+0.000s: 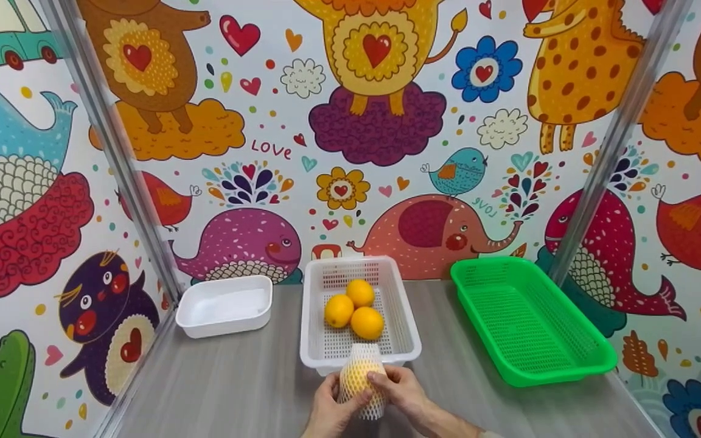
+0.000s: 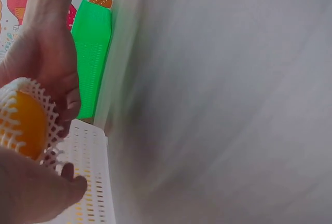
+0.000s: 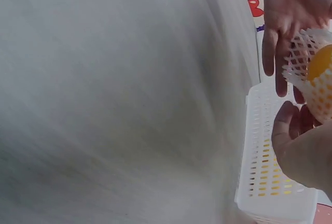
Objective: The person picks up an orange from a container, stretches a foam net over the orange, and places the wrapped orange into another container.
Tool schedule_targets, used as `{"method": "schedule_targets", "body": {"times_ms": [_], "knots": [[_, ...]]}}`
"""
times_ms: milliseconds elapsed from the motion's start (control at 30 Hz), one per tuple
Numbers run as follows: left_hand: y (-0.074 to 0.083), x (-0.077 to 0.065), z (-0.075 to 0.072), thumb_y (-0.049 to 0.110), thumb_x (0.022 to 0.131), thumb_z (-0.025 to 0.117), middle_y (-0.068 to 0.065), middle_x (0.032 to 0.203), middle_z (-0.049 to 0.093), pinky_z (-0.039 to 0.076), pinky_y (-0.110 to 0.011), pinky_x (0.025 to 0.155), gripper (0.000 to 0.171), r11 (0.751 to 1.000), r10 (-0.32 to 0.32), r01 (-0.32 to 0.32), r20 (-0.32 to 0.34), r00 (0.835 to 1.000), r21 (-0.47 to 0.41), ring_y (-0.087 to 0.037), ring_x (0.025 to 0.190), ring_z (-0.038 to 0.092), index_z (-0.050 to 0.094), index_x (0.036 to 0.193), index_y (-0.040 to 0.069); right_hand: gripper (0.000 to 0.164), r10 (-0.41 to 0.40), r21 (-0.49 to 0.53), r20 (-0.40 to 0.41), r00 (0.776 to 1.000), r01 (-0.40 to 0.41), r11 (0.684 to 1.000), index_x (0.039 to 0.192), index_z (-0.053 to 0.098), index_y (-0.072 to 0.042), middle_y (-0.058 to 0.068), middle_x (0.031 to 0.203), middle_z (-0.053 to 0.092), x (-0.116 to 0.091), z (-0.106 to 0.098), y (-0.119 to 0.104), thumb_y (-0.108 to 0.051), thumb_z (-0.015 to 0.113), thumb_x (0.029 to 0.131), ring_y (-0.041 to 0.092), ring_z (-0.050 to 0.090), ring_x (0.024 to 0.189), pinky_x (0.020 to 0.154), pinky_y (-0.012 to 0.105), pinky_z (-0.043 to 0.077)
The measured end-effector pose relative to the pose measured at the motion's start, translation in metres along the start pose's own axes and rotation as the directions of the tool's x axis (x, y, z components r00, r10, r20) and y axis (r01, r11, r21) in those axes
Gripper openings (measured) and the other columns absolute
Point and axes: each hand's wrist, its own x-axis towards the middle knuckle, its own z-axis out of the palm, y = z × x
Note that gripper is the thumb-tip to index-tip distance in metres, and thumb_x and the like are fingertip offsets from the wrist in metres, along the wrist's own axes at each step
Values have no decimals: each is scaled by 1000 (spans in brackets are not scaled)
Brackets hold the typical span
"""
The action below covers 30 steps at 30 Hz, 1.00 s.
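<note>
Both hands hold an orange [image 3: 320, 64] wrapped in a white foam net sleeve [image 1: 364, 351], close over the front rim of the white basket. My left hand [image 1: 332, 406] supports it from the left, thumb across the front of the net. From the other side, my right hand [image 1: 408, 392] pinches the netting with its thumb on top. The sleeve sticks out past the fruit at both ends. In the left wrist view, orange peel shows through a gap in the mesh. Three bare oranges [image 1: 367, 323] lie together inside the white basket [image 1: 410, 328].
A small white tray [image 1: 224, 328] stands left of the basket, and a long green basket [image 1: 560, 376] stands at the right. All rest on a grey wood-grain table [image 1: 253, 389]. Printed cartoon panels [image 1: 381, 182] rise behind and at both sides.
</note>
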Motion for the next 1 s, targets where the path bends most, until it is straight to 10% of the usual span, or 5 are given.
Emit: {"method": "schedule_targets", "body": {"times_ms": [333, 1000], "knots": [[7, 1, 13, 48, 83, 90, -16, 122, 64, 62, -40, 79, 91, 1000, 9, -10, -112, 994, -5, -21, 100, 65, 48, 143, -7, 42, 52, 218, 39, 998, -60, 974, 127, 69, 1, 7, 108, 78, -4, -1, -4, -35, 57, 109, 16, 75, 96, 83, 35, 62], [6, 0, 10, 27, 103, 73, -27, 146, 57, 61, -47, 90, 77, 980, 119, -105, 79, 990, -169, -34, 125, 65, 33, 156, -13, 63, -101, 107, 55, 993, 94, 990, 146, 47, 4, 8, 121, 70, -5, -14, -16, -19, 75, 95, 20, 67, 108, 89, 36, 59]]}}
